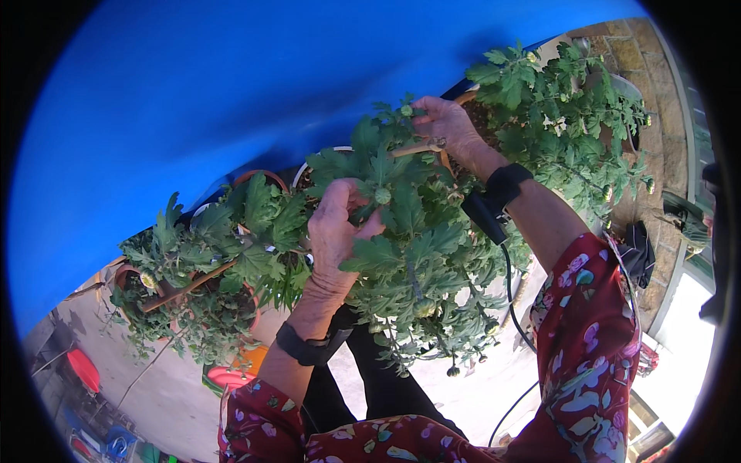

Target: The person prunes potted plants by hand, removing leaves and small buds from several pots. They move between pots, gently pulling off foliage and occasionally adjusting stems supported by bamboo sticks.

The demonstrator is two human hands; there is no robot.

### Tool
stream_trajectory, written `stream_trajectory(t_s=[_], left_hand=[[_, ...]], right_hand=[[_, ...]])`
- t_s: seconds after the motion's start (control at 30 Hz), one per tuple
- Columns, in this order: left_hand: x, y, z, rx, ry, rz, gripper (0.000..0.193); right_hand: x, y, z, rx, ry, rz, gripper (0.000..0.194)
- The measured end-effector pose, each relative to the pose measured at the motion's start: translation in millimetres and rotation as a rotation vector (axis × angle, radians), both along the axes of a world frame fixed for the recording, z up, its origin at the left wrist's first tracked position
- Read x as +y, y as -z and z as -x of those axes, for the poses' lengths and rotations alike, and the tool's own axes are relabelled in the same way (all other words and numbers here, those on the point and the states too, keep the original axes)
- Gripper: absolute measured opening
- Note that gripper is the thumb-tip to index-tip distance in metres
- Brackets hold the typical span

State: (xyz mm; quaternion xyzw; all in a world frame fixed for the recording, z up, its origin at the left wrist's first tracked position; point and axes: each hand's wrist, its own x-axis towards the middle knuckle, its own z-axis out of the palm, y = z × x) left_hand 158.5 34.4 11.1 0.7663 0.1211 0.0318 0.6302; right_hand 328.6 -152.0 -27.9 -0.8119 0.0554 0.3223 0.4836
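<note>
In the head view, a leafy chrysanthemum plant [411, 231] with green buds fills the middle. My left hand [341, 223] is among its leaves, fingers curled around a stem just beside a round bud [382, 195]; leaves hide part of the grip. Farther up and right, my right hand [446, 124] has its fingertips at a smaller bud [406, 110] near the top of the plant. A wooden stick [414, 149] pokes out of the leaves below that hand. Whether the right fingertips pinch the stem cannot be made out.
A blue sheet [202, 87] spans the upper left. More potted chrysanthemums stand left [260, 220] and right [579, 116], beside a stone wall [660, 98]. A stick [188, 286] juts out at left. A black cable [509, 289] hangs from the right wrist device. Colourful containers [231, 376] sit below.
</note>
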Motion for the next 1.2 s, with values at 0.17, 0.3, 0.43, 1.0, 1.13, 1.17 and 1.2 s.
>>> stream_trajectory(t_s=[0.17,0.3,0.43,1.0,1.13,1.17,1.2], left_hand=[[-5,3,1,0.003,0.018,0.000,0.031],[-13,8,-2,-0.049,-0.071,-0.143,0.032],[-17,10,-7,-0.046,-0.123,-0.253,0.033],[-8,21,6,-0.140,-0.084,0.103,0.041],[-11,26,5,-0.197,-0.115,0.109,0.039],[-12,27,5,-0.189,-0.130,0.105,0.038],[-13,27,4,-0.170,-0.136,0.097,0.037]], right_hand=[[3,12,-4,-0.163,-0.069,0.127,0.034],[7,10,-6,-0.157,-0.042,0.231,0.036],[16,2,-3,-0.088,0.028,0.169,0.038],[26,4,-11,-0.083,-0.027,0.186,0.035],[26,4,-10,-0.082,-0.040,0.175,0.035],[26,5,-10,-0.080,-0.031,0.169,0.034],[26,6,-10,-0.079,-0.020,0.163,0.034]])
